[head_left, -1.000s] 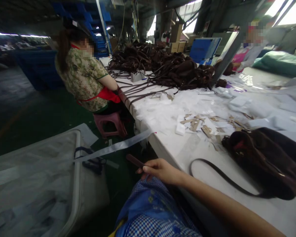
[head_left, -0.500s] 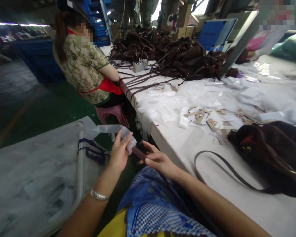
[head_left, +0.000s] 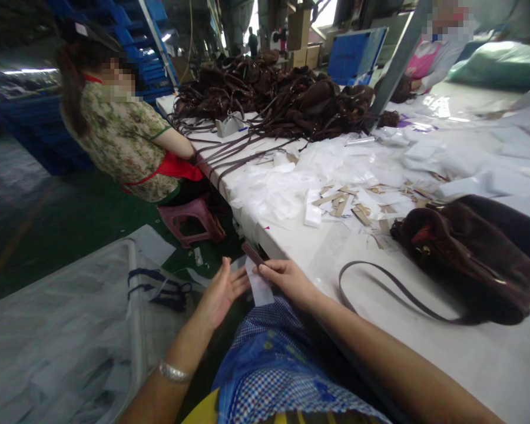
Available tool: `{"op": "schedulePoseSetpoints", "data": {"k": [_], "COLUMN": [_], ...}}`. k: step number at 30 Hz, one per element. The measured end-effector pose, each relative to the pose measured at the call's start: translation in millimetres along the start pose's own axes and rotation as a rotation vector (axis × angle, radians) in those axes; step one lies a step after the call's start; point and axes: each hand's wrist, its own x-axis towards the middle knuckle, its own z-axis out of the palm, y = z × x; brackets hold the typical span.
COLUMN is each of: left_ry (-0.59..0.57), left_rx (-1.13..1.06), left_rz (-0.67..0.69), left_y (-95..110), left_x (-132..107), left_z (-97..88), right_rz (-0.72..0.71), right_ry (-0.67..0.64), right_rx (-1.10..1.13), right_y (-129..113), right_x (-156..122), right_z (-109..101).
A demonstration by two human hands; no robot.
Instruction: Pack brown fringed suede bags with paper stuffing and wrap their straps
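Observation:
Between the thumb and fingers of my right hand [head_left: 289, 281] is a flat brown strap piece [head_left: 252, 254], its free end pointing up and left. A translucent white strip [head_left: 260, 287] lies against the strap piece and hangs down toward my lap. My left hand [head_left: 221, 291] is open, palm turned up and fingers stretched toward the strip. Its fingertips come close to the strip's edge; whether they touch I cannot tell. On the table to the right rests a dark brown handbag [head_left: 481, 259] with a thin strap [head_left: 380, 277] looping out across the white surface.
Film scraps and brown card pieces [head_left: 342, 200] litter the white table [head_left: 309, 250]. Brown bags [head_left: 282, 100] are heaped at its far end. A co-worker [head_left: 115, 129] sits on a pink stool [head_left: 192, 221]. At lower left stands a large bin [head_left: 135, 318] of film.
My left hand has let go of the translucent strip and opened. The strip now hangs below the strap piece, which my right hand has raised upright. The view has shifted slightly right.

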Motion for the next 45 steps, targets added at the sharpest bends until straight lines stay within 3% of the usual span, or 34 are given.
{"op": "schedulePoseSetpoints", "data": {"k": [2,5,9,14,18,21,24,27,31,36,45], "left_ry": [-0.159,-0.219,-0.164,-0.288,-0.322,-0.255,-0.074,0.103,0.23,0.289,0.257], "left_rx": [0.104,0.269,0.407,0.558,0.507,0.381,0.129,-0.056,-0.165,-0.256,-0.225], "left_rz": [-0.137,-0.077,-0.058,-0.093,-0.069,-0.053,-0.014,0.028,0.117,0.189,0.153], "left_y": [-18.5,-33.7,-29.2,-16.5,-17.9,-21.8,-20.6,-11.7,7.3,25.5,22.8], "left_x": [-9.0,-14.7,-6.4,-0.2,-0.3,1.3,6.6,13.7,19.9,21.2,17.0], "left_z": [1.5,7.5,9.5,0.8,1.2,5.6,8.0,5.9,0.3,-2.2,2.9], "right_rz": [0.059,0.066,0.013,-0.101,-0.089,-0.134,-0.171,-0.091,-0.034,-0.125,-0.26], "right_ry": [0.031,0.038,0.013,0.025,-0.004,0.013,0.143,0.233,0.059,-0.124,-0.081], "right_rx": [0.046,0.011,-0.098,-0.27,-0.26,-0.211,-0.127,-0.016,-0.111,-0.369,-0.617], "right_y": [2.7,4.6,7.1,7.4,6.7,6.4,5.1,2.5,-2.1,-6.7,-2.3], "right_x": [2.2,2.9,2.1,1.9,0.9,1.4,3.6,3.7,-4.9,-16.8,-13.6], "right_z": [-0.7,-1.7,-3.2,-5.1,-5.5,-6.2,-7.2,-5.5,2.5,10.4,5.4]}}
